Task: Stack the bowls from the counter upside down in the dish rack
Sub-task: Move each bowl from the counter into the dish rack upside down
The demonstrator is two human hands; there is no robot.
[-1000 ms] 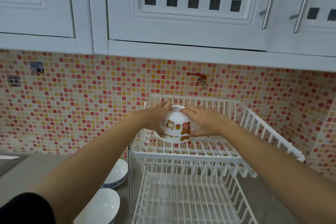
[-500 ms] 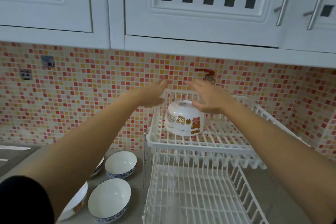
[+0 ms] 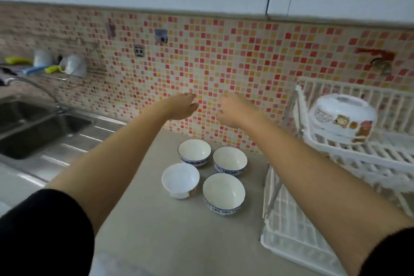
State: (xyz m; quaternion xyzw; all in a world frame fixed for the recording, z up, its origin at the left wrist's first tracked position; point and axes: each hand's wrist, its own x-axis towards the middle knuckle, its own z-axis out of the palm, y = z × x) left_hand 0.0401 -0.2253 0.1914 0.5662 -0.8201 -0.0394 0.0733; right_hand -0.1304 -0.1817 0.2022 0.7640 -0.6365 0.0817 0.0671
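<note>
Several bowls stand upright on the grey counter: three white ones with blue patterned rims [image 3: 194, 152] [image 3: 229, 160] [image 3: 223, 191] and one plain white bowl [image 3: 180, 179] with a cartoon print. A white cartoon bowl [image 3: 342, 117] sits upside down on the upper tier of the white dish rack [image 3: 367, 159] at the right. My left hand [image 3: 182, 106] and my right hand [image 3: 231, 108] hover side by side above and behind the counter bowls, both with fingers apart and holding nothing.
A steel sink [image 3: 29, 127] with a curved tap lies at the left, with cups and brushes on a ledge behind it. The mosaic tile wall runs along the back under white cabinets. A red valve [image 3: 378, 58] sticks out above the rack. The rack's lower tray [image 3: 295, 235] holds nothing.
Both hands let go of the cartoon bowl, which stays upside down on the rack's upper tier. Hands and view swung left, over the bowls on the counter.
</note>
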